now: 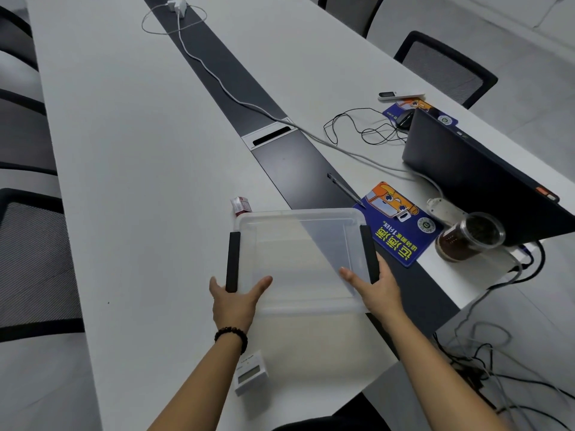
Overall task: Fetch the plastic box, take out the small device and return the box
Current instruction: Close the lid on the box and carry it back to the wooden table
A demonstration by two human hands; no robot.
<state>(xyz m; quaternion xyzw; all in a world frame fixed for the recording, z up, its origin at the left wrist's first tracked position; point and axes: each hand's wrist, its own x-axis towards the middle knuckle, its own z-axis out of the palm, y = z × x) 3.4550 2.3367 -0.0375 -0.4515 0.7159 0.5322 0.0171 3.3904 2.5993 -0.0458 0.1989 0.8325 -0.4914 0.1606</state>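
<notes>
A clear plastic box [298, 231] with a lid and two black side latches sits on the white table, partly over the dark centre strip. My left hand [233, 301] grips its near left corner by the left latch. My right hand [378, 289] grips its near right corner by the right latch. The small white device [250, 373] with a grey screen lies on the table near the front edge, just under my left forearm, outside the box.
A small red-and-white packet [241, 204] lies just beyond the box. To the right are a blue card [401, 223], a pen [343, 188], a jar [469, 236], an open laptop [485, 169] and cables. Chairs [31, 259] line the left side.
</notes>
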